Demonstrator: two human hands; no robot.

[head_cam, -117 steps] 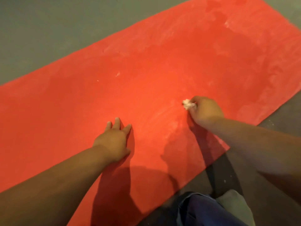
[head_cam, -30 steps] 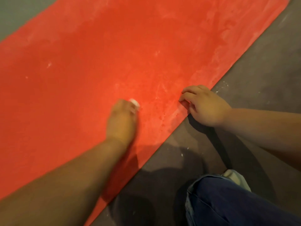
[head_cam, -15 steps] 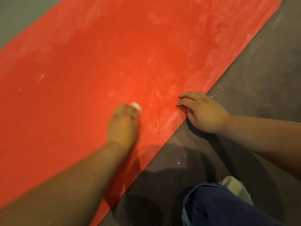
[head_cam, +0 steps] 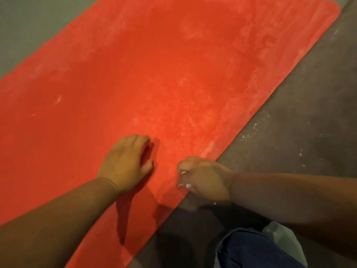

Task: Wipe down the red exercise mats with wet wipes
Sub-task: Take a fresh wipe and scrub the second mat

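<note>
The red exercise mat [head_cam: 154, 78] lies diagonally on the floor, streaked with pale smears and specks. My left hand [head_cam: 125, 163] rests on the mat near its front edge, with loosely bent fingers and nothing in it. Just to its right, at the mat's edge, my right hand [head_cam: 206, 178] is curled round a crumpled white wet wipe [head_cam: 184, 185]. Only small white bits of the wipe show between the fingers.
Grey floor [head_cam: 299, 113] borders the mat on the right and carries white crumbs near the mat's edge. More grey floor [head_cam: 29, 26] lies at the upper left. My knee in blue jeans [head_cam: 251, 248] is at the bottom right.
The wipe was in my left hand half a second ago; now my right hand holds it. My right hand has moved nearer and to the left, and my left hand now lies bare on the mat.
</note>
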